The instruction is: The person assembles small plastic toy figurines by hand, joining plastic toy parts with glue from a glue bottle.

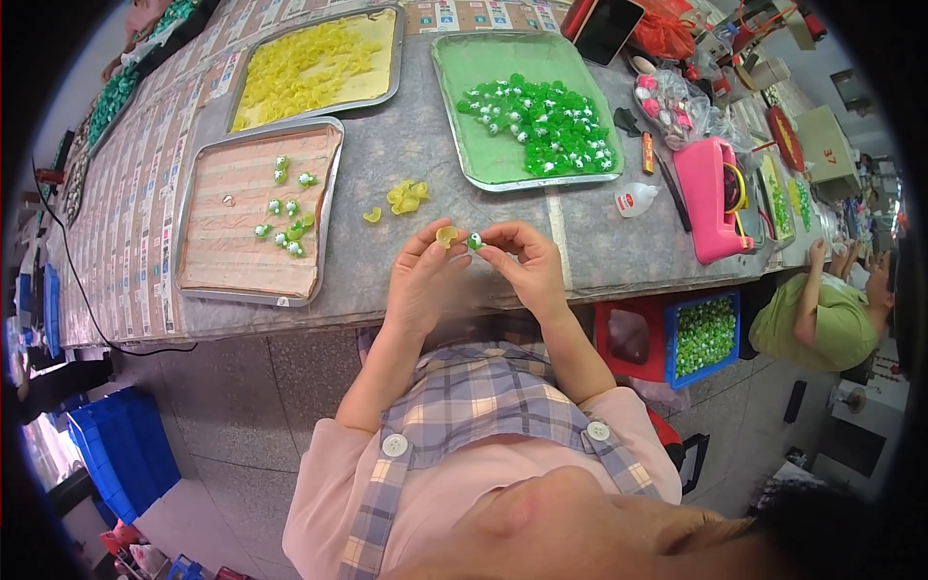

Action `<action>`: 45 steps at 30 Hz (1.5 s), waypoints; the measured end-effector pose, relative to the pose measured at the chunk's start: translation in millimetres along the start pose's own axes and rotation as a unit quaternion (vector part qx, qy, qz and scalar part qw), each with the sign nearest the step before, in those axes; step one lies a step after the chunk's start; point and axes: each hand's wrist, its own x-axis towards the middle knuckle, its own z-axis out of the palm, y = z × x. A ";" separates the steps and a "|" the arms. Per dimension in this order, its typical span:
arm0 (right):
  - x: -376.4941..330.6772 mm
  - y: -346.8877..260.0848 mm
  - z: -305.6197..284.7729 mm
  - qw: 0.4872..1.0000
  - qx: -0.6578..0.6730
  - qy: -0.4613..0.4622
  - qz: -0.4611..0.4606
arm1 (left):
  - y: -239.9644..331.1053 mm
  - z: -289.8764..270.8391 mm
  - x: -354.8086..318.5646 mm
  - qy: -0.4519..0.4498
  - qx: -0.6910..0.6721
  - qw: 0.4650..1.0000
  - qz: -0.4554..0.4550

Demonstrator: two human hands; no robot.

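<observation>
Just over the near table edge, my left hand (414,280) pinches a small yellow cup-shaped plastic piece (446,234) between thumb and fingers. Close beside it, my right hand (534,271) grips a small green figure (475,242) with a white, black-dotted part. The two pieces are slightly apart. Beyond my left hand lie a little pile of yellow pieces (409,197) and one single yellow piece (372,216). The left tray (220,215) bears several green-and-white figures (294,248). In the green tray (462,58) many green figures (556,121) are heaped.
Yellow pieces (307,66) fill a tray at the far left. To the right stand a white bottle (635,199), a pink tape dispenser (708,208) and a bag of pink-and-white parts (667,106). A blue crate (737,319) of green pieces sits below. Another person (817,314) works at right.
</observation>
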 end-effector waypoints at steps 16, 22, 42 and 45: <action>-4.1 -15.8 8.0 0.949 -0.220 0.029 -0.224 | -7.6 1.5 -3.1 -0.009 0.129 0.990 0.056; -3.7 -16.0 8.1 0.914 -0.289 0.027 -0.284 | -0.1 6.9 -7.2 0.008 0.232 0.970 0.071; -3.1 -16.5 3.6 0.925 -0.295 -0.019 -0.238 | 8.9 8.9 -5.9 -0.045 0.189 0.981 0.023; -3.4 -15.6 3.1 0.926 -0.297 -0.021 -0.232 | 8.4 9.2 -6.4 -0.040 0.188 0.981 0.016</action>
